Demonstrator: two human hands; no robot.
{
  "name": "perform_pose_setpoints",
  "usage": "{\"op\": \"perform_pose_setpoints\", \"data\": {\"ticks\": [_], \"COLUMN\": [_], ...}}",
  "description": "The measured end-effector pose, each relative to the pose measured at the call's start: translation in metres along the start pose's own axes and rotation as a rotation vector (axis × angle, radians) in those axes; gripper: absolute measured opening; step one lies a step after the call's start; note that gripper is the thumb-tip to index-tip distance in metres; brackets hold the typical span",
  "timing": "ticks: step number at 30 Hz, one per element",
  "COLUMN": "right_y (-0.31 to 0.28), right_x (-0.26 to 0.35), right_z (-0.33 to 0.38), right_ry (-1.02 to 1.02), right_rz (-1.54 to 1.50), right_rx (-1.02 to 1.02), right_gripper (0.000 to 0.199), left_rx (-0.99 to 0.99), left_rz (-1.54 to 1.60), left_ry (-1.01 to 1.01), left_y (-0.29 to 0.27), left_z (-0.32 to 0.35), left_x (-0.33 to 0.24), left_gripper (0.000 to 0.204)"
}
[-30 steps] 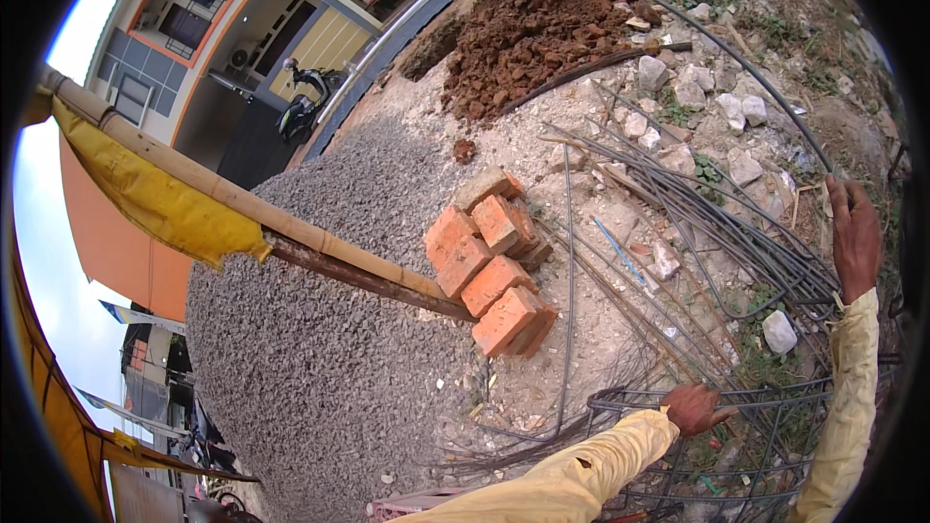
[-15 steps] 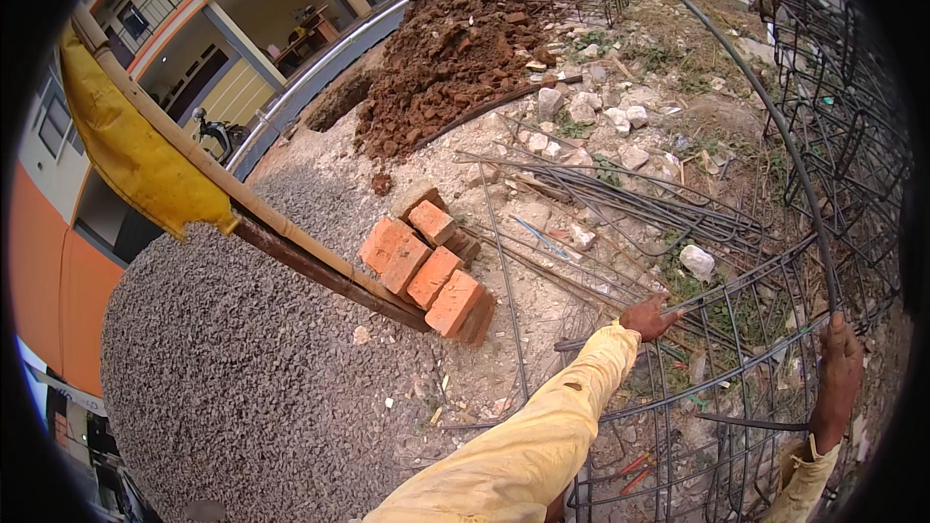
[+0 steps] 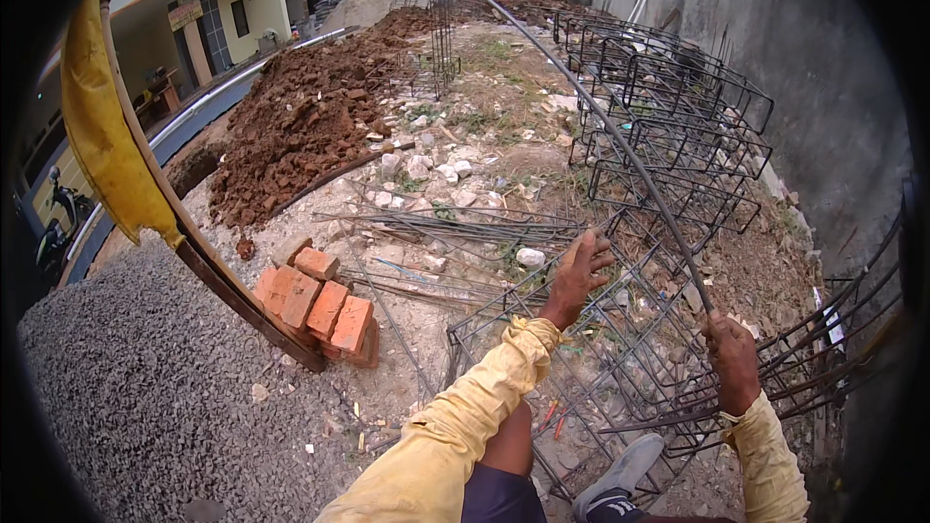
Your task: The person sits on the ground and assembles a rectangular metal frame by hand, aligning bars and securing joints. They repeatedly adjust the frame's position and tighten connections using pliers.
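My right hand (image 3: 733, 360) is closed around the lower end of a long steel rod (image 3: 630, 151). The rod slants away from me, up and to the left, over the ground. My left hand (image 3: 579, 276) holds nothing; its fingers are apart, above a rebar cage (image 3: 531, 383) of tied bars that spreads before my legs. Yellow sleeves cover both forearms. My foot in a grey shoe (image 3: 620, 475) is down among the cage bars.
Rebar frames (image 3: 668, 102) stretch along a grey wall (image 3: 746, 48); curved bars (image 3: 843, 329) lie right. Loose rods (image 3: 465, 229) and white stones lie mid-ground. Left are stacked bricks (image 3: 327, 306), gravel (image 3: 165, 378), red soil (image 3: 300, 116) and a pole with yellow cloth (image 3: 107, 136).
My view has swung up and to the right, bringing in the wall and my shoe. My left hand has gone from fingers stretched out sideways to raised. The right still grips the rod.
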State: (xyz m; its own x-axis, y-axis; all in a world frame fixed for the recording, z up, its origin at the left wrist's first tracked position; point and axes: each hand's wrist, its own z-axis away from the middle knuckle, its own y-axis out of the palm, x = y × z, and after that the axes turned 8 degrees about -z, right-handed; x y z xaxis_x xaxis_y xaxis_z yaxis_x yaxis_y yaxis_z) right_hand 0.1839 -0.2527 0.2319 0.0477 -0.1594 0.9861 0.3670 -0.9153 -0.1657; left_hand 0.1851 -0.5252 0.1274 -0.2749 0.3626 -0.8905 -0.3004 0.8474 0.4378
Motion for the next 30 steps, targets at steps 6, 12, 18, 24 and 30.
{"op": "perform_pose_setpoints", "data": {"ticks": [6, 12, 18, 24, 30], "right_y": [-0.055, -0.127, -0.192, -0.220, -0.202], "right_x": [0.001, -0.003, -0.036, -0.077, -0.059], "right_z": [0.096, 0.159, 0.235, 0.271, 0.339], "right_ry": [-0.081, -0.153, -0.220, -0.244, -0.008], "right_rz": [0.133, 0.347, 0.511, 0.745, -0.009], "right_rx": [-0.059, 0.008, -0.189, -0.387, -0.528], "right_gripper": [0.030, 0.037, 0.036, 0.035, 0.032], "left_rx": [0.167, 0.460, 0.764, 0.869, 0.746], "left_rz": [0.340, 0.028, -0.035, -0.004, -0.097], "left_ry": [-0.046, 0.167, 0.140, 0.091, 0.066], "left_y": [0.125, 0.144, 0.212, 0.262, 0.275], "left_z": [0.044, 0.091, 0.152, 0.175, 0.169], "left_x": [-0.130, -0.133, -0.135, -0.099, -0.056], "left_gripper": [0.070, 0.047, 0.040, 0.030, 0.030]}}
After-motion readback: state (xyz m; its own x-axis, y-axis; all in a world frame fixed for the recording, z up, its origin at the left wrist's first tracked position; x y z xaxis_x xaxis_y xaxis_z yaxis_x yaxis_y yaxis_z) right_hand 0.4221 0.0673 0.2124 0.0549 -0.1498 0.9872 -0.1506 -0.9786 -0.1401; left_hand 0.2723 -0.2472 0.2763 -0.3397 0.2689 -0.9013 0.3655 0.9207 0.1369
